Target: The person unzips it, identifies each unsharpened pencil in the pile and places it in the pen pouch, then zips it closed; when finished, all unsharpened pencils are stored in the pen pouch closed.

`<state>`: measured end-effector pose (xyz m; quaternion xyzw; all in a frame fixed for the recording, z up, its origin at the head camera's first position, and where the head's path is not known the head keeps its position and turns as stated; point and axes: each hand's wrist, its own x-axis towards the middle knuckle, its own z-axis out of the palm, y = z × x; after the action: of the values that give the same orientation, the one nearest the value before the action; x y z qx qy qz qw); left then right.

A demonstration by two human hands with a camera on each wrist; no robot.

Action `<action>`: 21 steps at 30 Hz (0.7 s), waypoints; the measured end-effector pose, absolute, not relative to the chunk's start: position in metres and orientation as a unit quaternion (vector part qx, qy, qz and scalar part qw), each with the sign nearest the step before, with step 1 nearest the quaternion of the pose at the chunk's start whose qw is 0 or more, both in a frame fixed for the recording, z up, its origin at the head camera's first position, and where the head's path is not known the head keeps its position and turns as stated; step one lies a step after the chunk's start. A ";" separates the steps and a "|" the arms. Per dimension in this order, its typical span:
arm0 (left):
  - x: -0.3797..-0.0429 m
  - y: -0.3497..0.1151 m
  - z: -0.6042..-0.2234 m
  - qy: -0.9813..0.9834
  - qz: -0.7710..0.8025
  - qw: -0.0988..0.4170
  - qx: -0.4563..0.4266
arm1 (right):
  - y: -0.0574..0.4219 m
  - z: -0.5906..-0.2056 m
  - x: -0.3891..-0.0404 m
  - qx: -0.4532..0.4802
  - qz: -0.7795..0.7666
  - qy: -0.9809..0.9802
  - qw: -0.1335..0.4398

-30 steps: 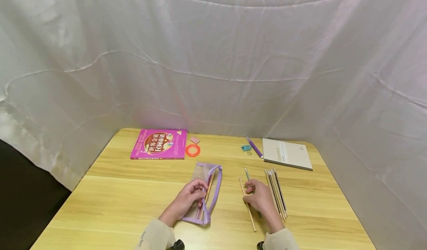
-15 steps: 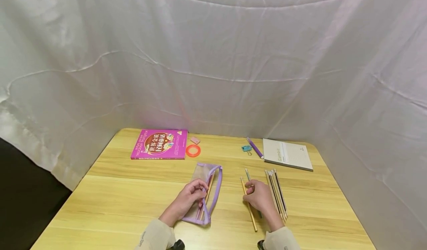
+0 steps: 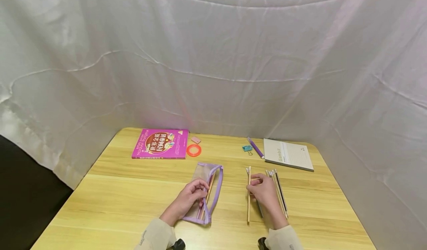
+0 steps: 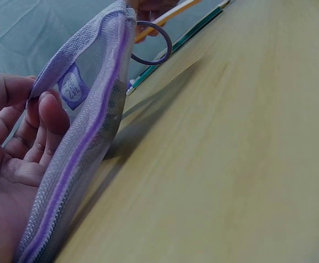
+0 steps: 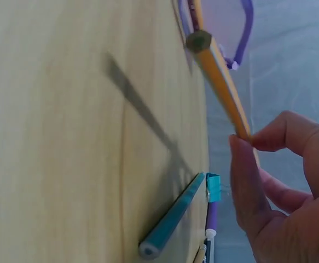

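My left hand [image 3: 188,197] pinches the edge of a see-through mesh pencil case [image 4: 82,148] with purple trim and holds its mouth apart. Several pencils lie inside the case. Between thumb and fingertips, my right hand [image 3: 264,193] pinches a yellow pencil [image 5: 225,87], lifted off the table, its shadow falling on the wood. A green pencil [image 5: 173,219] lies on the table beneath that hand. To the right of it, several dark and yellow pencils [image 3: 279,192] lie side by side, partly hidden by the right hand and wrist.
At the back left are a pink book [image 3: 161,144], a pink eraser [image 3: 196,140] and an orange ring [image 3: 194,150]. A teal binder clip [image 3: 247,148], a purple pen [image 3: 255,148] and a notebook [image 3: 288,154] lie at the back right. Pale curtains [image 3: 213,65] surround the table.
My right hand has raised the yellow pencil off the table and turned it more upright in the head view, shifting slightly right. The left hand and the pencil case stay in place.
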<state>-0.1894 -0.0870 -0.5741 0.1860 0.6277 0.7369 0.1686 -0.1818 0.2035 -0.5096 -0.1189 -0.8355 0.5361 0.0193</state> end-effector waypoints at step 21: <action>-0.191 -0.087 -0.576 0.623 0.740 0.168 0.190 | 0.177 -0.509 -0.187 -0.113 0.706 -0.699 0.010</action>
<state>-0.1910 -0.0871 -0.5757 0.1900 0.6235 0.7395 0.1681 -0.1870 0.1774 -0.5092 -0.1130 -0.6990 0.7061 0.0097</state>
